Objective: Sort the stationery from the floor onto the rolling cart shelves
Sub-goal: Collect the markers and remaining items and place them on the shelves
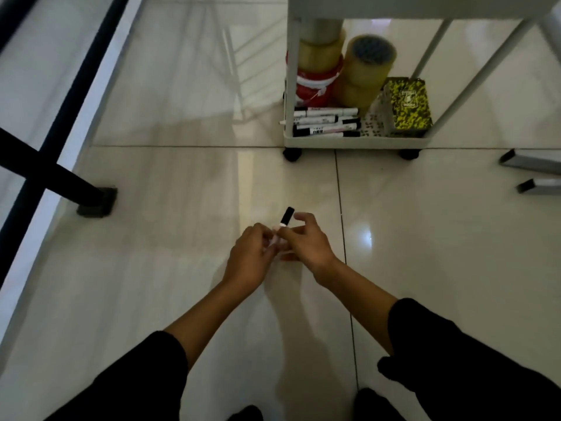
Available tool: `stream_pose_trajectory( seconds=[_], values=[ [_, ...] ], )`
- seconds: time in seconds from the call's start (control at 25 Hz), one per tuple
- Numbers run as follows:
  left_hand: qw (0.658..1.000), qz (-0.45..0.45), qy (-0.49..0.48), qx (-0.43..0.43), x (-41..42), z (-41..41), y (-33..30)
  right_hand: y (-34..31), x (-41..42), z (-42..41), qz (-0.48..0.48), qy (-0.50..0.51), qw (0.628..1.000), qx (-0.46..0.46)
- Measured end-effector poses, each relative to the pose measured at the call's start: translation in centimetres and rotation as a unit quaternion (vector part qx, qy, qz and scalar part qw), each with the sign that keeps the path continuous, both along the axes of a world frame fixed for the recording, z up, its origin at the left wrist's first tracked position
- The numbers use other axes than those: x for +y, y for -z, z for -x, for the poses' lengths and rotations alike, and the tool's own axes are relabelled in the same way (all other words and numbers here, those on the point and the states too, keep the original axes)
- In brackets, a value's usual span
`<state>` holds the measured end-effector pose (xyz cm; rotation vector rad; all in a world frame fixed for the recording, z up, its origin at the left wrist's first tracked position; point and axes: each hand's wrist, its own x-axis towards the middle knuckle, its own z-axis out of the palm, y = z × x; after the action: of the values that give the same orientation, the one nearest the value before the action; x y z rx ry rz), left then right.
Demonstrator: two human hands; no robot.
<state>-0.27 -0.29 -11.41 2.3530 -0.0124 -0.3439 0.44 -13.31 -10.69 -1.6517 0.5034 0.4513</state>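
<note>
Setting: glossy pale tiled floor [182, 208], dim light, seen from above by a head-worn camera.
Left hand [247, 258]: low over the floor at centre, fingers curled round the lower end of a marker.
Right hand [306, 243]: just beside the left, thumb and bent fingers touching the marker's white barrel; forefinger raised and curved beside the cap; firmness of hold hard to tell.
Marker [285, 221]: white barrel, black cap pointing up and away, tilted slightly right; cap clear of both hands, lower barrel hidden between the fingers.
Sleeves: dark, pushed back to mid-forearm on both arms.
Cart [355, 142]: white, on black wheels, well beyond the hands, upper right.
Bottom shelf, front left: several black-and-white markers [326, 123] lying side by side, crosswise.
Bottom shelf, back: rolls of tape [368, 66], clear-brown ones stacked, a red-and-white roll under the left stack.
Bottom shelf, right: yellow-and-black patterned box [411, 104], tilted.
Left edge: black table leg [60, 177] ending in a dark foot pad.
Right edge: two grey metal bars [531, 161] on the floor.
</note>
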Motion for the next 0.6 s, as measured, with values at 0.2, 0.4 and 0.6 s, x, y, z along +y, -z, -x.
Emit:
stream_pose_trajectory(
  seconds=[0.2,0.4,0.6],
  values=[
    [0.993,0.117,-0.013,-0.003,-4.9,-6.0,-4.4,-3.2,-4.2,-5.9,0.054,0.019,0.992,-0.110],
    [0.974,0.176,-0.140,-0.033,-6.2,-13.7,-5.3,-6.5,-11.3,-16.0,0.423,-0.167,0.855,-0.249],
    [0.923,0.254,-0.272,0.100,-6.3,-21.6,-2.9,-6.1,-13.5,-21.5,0.529,-0.236,0.746,-0.330]
  ],
)
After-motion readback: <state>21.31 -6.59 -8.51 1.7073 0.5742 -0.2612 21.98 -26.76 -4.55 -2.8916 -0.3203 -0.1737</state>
